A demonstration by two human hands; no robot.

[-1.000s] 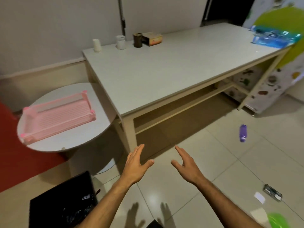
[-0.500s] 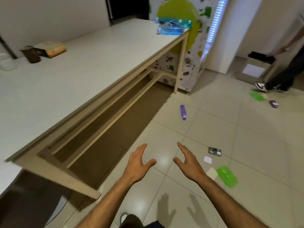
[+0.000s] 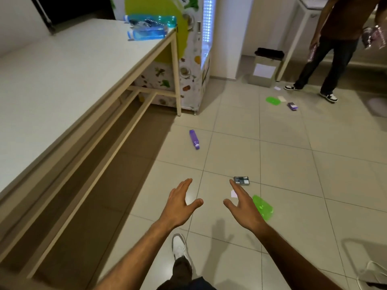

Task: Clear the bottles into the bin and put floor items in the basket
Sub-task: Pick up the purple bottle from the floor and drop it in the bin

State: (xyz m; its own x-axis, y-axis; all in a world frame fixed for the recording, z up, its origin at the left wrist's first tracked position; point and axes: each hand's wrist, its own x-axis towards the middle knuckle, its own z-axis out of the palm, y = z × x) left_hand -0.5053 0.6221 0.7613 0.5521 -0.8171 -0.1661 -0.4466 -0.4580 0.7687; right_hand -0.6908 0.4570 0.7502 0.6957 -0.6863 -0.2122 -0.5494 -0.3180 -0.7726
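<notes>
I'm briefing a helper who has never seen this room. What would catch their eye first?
Probably the two open, empty hands, left hand and right hand, held out over the tiled floor. Next, the litter: a purple bottle lying near the table leg, a green lid beside the right hand, and a dark card just beyond it. Blue bottles lie on the table's far corner.

The bench [image 3: 62, 76] runs out of the picture's left edge. At its far corner lie blue bottles [image 3: 146, 28], too blurred to count. Beyond the bench, by the bin [image 3: 266, 68], a second person [image 3: 335, 45] is cut off at the top edge above the chest. The right hand [image 3: 244, 206] hides part of a green lid [image 3: 263, 208] and a white scrap [image 3: 233, 193] on the floor.
</notes>
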